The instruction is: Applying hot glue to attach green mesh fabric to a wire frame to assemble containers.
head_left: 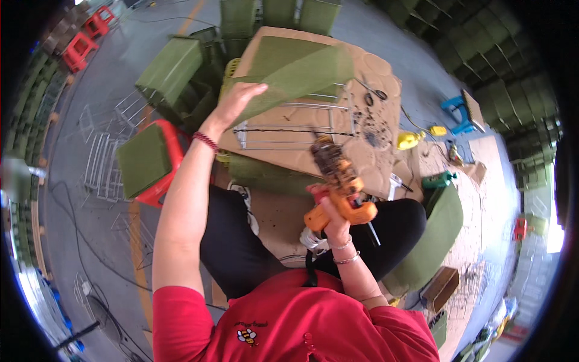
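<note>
My left hand (236,104) holds the left edge of a green fabric sheet (301,63), with the thumb on top and the fingers partly hidden. The sheet is lifted and slanted over a metal wire frame (289,127), which lies on a cardboard-covered work surface (274,155). Wrapped round the handle of an orange hot glue gun (341,187) is my right hand (335,222). Its dark, crusted nozzle points up toward the near side of the wire frame, and a pale glue stick (374,234) sticks out behind. The gun is slightly blurred.
Scissors (375,92) and dark residue (377,137) lie on the cardboard's right side. A red stool (172,158) bearing a green box stands left, near loose wire frames (104,166). Right are a blue stool (461,114), a green bottle (439,180) and stacked green boxes (482,60).
</note>
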Motion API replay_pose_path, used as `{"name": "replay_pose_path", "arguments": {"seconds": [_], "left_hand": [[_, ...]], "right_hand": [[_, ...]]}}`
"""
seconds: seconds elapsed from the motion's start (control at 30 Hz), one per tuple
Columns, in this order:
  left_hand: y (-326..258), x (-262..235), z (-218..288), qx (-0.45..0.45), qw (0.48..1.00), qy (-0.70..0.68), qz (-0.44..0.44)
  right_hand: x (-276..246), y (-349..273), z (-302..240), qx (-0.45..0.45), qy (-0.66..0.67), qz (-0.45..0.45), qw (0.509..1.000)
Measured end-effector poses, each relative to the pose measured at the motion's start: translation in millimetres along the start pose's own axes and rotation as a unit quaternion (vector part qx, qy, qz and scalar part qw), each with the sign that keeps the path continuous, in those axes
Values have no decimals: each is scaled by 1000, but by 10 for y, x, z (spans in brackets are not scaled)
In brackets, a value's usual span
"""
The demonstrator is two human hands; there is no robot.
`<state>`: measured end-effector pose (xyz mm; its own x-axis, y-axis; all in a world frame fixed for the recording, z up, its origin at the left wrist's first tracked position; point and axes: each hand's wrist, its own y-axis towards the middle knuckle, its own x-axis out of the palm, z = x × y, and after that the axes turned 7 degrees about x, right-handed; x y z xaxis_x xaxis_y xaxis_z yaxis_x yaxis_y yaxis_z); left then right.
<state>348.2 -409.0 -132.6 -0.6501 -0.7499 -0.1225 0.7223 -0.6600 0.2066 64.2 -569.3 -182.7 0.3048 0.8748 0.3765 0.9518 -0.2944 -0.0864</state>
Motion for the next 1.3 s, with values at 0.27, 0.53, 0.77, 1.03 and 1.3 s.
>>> {"name": "replay_pose_path", "arguments": {"seconds": [0.27,0.53,0.77,1.03,1.3], "left_hand": [[24,-53,-119,9,1000,11,-4],[-15,-19,-78,-6,1000,-26,-13],[-12,26,17,4,1000,-7,-14],[-39,32,91,-14,999,-7,-43],[-36,137,187,-7,998,21,-51]], "right_hand": [[-990,906,-405,-29,129,246,960],[-1312,1165,-156,65,222,296,927],[-1403,806,-189,155,-142,271,939],[-835,1149,-1255,67,-174,177,966],[-383,1874,-1754,196,-248,58,947]]}}
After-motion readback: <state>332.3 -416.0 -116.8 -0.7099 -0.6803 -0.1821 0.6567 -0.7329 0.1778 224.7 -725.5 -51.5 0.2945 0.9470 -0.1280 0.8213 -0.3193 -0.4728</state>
